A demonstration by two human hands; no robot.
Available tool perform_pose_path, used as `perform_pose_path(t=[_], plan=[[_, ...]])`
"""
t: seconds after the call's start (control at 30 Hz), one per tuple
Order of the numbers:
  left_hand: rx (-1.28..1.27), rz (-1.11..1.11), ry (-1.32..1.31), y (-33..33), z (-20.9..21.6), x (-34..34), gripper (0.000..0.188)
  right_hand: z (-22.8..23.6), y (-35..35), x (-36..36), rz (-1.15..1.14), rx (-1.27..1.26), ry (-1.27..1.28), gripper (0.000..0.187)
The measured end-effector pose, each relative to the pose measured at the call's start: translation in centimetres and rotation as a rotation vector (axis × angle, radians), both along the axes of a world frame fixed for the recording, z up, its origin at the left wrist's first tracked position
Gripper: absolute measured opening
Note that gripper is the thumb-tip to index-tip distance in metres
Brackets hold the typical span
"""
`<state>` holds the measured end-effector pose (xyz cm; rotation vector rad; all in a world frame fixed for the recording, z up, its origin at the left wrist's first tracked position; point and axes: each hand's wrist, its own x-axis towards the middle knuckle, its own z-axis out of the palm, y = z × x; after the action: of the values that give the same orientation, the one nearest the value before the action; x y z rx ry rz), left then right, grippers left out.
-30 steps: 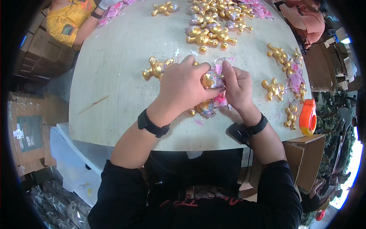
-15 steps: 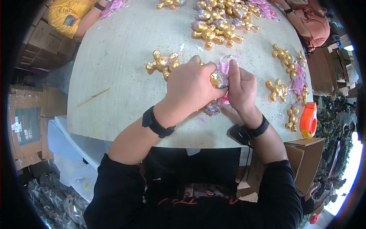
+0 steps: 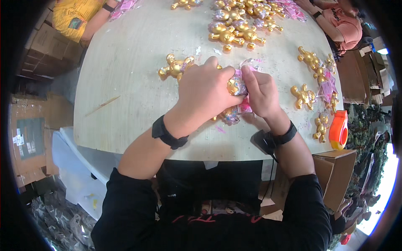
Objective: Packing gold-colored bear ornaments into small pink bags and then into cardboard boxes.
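Above the near part of the table, my left hand (image 3: 202,90) is closed round a shiny gold bear figurine (image 3: 234,87), part of which shows between the hands with glittery decoration on it. My right hand (image 3: 264,93) is closed at the figurine's right side, its thumb pointing up and pressed against it; the fingertips are hidden. A clear curved strip and a pink packet (image 3: 245,104) show around the figurine. Below the left hand, a clear, glittery part (image 3: 229,116) sticks out. Just left of that hand, another gold bear (image 3: 172,67) lies on the table.
Several gold bears (image 3: 234,33) are heaped at the far side, and more (image 3: 305,96) lie at right. An orange tape dispenser (image 3: 338,130) stands at the right edge. A thin stick (image 3: 102,106) lies at left. Two people sit across the table (image 3: 134,54).
Both hands have shifted slightly left with the gold bear figurine. My right thumb has tilted and come closer to the left hand, covering more of the figurine's right side.
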<state>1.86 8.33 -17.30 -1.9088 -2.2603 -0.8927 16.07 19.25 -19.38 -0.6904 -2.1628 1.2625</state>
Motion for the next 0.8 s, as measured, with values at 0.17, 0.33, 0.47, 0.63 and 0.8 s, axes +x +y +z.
perform_pose_path(t=[0.17, 0.33, 0.47, 0.63, 0.8], plan=[[0.158, -0.058, -0.099, 0.5, 0.1, -0.3, 0.044, -0.4, 1.1, 0.8, 0.022, -0.216, 0.292, 0.056], [0.355, -0.04, -0.322, 1.1, 0.5, -1.4, 0.04, -1.0, 3.9, 0.1, -0.239, -0.377, 0.443, 0.058], [0.44, -0.011, -0.362, 1.5, -0.2, -3.0, 0.038, -2.2, 4.5, -0.5, -0.264, -0.308, 0.175, 0.029], [0.406, 0.107, -0.383, 1.7, 0.1, -3.8, 0.04, -3.1, 4.6, -0.1, -0.263, -0.025, 0.034, 0.019], [0.232, 0.311, -0.235, 1.4, 0.3, -5.1, 0.041, -2.4, 5.3, 0.5, -0.378, 0.244, -0.168, 0.021]])
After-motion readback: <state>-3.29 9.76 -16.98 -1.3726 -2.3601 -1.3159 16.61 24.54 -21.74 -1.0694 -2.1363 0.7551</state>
